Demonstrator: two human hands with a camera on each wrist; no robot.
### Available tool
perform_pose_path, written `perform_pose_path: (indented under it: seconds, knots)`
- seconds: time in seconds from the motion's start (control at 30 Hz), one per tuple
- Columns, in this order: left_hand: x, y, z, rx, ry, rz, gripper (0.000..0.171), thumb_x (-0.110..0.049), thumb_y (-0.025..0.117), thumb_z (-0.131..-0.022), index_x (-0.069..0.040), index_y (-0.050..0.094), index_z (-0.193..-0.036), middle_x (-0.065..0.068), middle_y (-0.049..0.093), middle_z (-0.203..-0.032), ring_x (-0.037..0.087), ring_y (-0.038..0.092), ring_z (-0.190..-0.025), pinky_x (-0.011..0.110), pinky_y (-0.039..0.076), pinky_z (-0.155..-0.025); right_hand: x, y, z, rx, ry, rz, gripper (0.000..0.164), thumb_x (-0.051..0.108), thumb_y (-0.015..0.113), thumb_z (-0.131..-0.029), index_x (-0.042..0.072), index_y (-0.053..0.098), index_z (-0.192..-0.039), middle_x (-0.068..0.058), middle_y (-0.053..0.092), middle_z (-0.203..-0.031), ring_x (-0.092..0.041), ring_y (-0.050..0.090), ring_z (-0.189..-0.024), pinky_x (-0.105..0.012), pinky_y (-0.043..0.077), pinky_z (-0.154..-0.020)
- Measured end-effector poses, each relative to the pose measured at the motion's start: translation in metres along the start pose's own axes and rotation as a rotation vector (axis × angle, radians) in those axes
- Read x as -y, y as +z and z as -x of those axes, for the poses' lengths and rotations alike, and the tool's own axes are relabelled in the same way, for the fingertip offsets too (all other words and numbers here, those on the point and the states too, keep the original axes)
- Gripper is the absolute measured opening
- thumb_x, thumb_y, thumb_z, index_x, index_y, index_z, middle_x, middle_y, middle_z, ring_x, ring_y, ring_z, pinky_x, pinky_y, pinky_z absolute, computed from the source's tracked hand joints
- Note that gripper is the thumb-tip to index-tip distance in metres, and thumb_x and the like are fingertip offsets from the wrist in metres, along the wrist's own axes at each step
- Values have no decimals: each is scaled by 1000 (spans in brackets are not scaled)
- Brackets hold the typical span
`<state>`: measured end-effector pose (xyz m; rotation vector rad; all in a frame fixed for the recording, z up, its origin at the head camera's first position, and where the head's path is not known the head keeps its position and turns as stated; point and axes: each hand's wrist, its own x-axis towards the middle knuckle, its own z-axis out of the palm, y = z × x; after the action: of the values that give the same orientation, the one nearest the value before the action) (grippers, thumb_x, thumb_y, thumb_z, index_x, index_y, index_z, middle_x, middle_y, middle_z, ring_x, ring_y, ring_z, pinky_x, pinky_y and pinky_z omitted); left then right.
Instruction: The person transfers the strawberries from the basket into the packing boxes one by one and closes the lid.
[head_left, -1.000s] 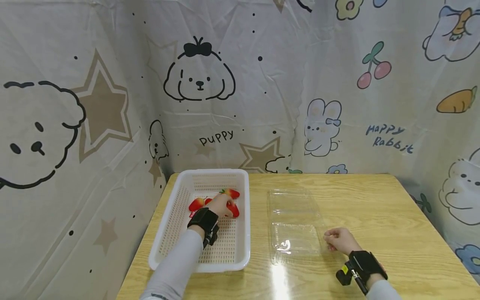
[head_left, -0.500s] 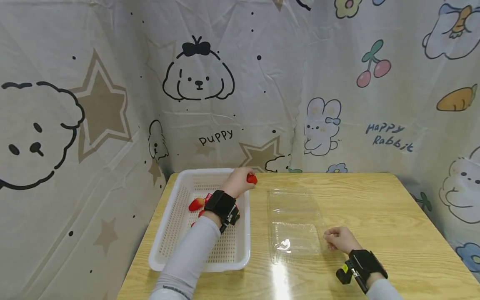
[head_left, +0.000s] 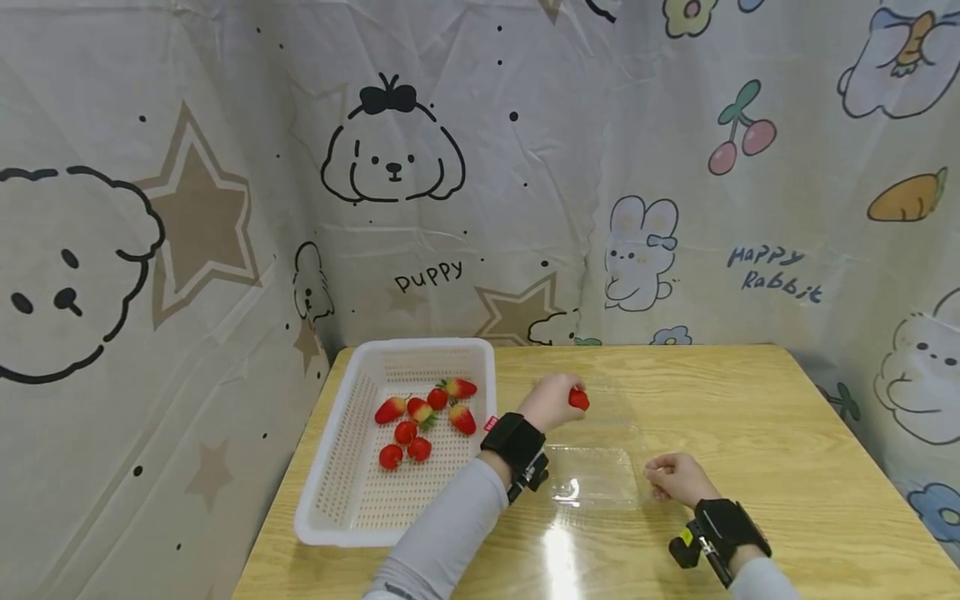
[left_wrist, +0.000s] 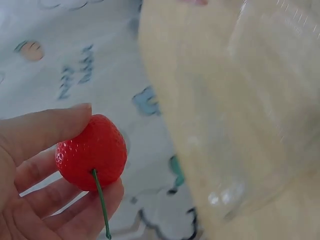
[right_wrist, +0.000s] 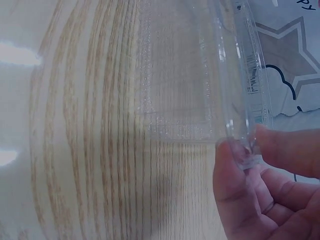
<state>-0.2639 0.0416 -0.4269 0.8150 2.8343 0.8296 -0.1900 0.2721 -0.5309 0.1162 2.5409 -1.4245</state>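
Observation:
My left hand (head_left: 550, 402) pinches a red cherry (head_left: 578, 399) over the far part of a clear plastic clamshell box (head_left: 591, 477). In the left wrist view the cherry (left_wrist: 95, 150) is round, with a bumpy skin and a thin green stem hanging down; thumb and fingertips grip its sides. My right hand (head_left: 681, 479) holds the box's right edge. The right wrist view has thumb and finger of that hand (right_wrist: 265, 175) pinching a corner of the box's rim (right_wrist: 240, 145). The box lies opened out on the table, its far section partly covered by my left hand.
A white perforated basket (head_left: 322, 492) stands on the left, holding several strawberries (head_left: 462, 419) and several round red cherries (head_left: 419, 449). The wooden table (head_left: 750, 400) ends at a printed cloth backdrop (head_left: 510, 192). My left forearm crosses the basket's near right corner.
My left hand took a cherry from among the fruit, rose over the basket's right wall and moved right to the box. My right hand stays at the box's edge.

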Motion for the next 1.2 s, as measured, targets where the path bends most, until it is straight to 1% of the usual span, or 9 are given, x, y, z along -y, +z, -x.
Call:
perform_pose_path:
  seconds: [0.13, 0.23, 0.33, 0.4, 0.53, 0.63, 0.8, 0.97, 1.2]
  knots:
    - [-8, 25, 4, 71, -7, -26, 34, -10, 75, -72, -4, 63, -104, 6, 63, -94, 13, 55, -78, 17, 42, -66, 1, 2, -1, -5, -8, 6, 19, 0, 55, -86, -16, 56, -95, -7, 57, -62, -15, 55, -54, -32, 49, -53]
    - [-7, 46, 9, 108, -10, -61, 33, -9, 76, -70, -6, 64, -101, 3, 63, -89, 11, 53, -74, 16, 41, -62, 0, 4, -2, -18, 2, 6, 17, 0, 56, -85, -15, 57, -94, -6, 56, -61, -15, 55, -53, -32, 49, -53]
    - [-3, 67, 14, 122, 7, -108, 28, -8, 75, -68, -8, 65, -94, -1, 60, -80, 9, 51, -68, 15, 39, -59, -1, 5, -3, -21, 5, 10, 16, 0, 56, -85, -14, 57, -93, -5, 56, -60, -15, 54, -53, -33, 49, -53]
    - [1, 80, 18, 124, 31, -144, 23, -5, 73, -66, -9, 64, -87, -3, 57, -73, 8, 49, -64, 14, 36, -56, -1, 5, -3, -24, 8, 6, 15, 0, 56, -85, -14, 57, -92, -5, 55, -60, -15, 54, -52, -33, 50, -53]
    - [6, 98, 25, 130, 62, -195, 14, -2, 69, -65, -10, 58, -70, -6, 47, -61, 7, 43, -57, 15, 31, -49, 0, 4, -2, -26, 13, 4, 16, -1, 56, -85, -15, 56, -93, -6, 55, -61, -15, 55, -53, -33, 50, -53]
    - [10, 107, 30, 123, 71, -215, 15, -4, 68, -68, -11, 55, -64, -6, 44, -58, 8, 41, -54, 16, 29, -48, 2, 3, -1, -26, 19, 0, 17, 0, 56, -86, -15, 56, -94, -6, 56, -62, -15, 55, -54, -32, 50, -53]
    - [15, 115, 32, 108, 77, -252, 10, -7, 66, -72, -10, 58, -67, -4, 49, -59, 9, 43, -54, 16, 31, -48, 3, 2, 0, -14, 8, -1, 18, -1, 55, -86, -17, 55, -95, -8, 57, -64, -16, 56, -55, -33, 50, -54]
    - [14, 115, 34, 109, 73, -258, 13, -8, 67, -73, -11, 56, -66, -4, 50, -60, 10, 45, -55, 17, 32, -49, 2, 2, 1, -20, 27, -7, 18, -1, 55, -86, -17, 54, -95, -9, 57, -65, -16, 56, -55, -33, 51, -54]
    - [12, 113, 36, 106, 53, -269, 8, -9, 67, -72, -12, 60, -70, -4, 53, -64, 10, 47, -57, 16, 35, -51, 0, 3, -1, -33, 43, -19, 18, -2, 55, -85, -17, 54, -96, -9, 57, -66, -15, 56, -55, -32, 51, -54]
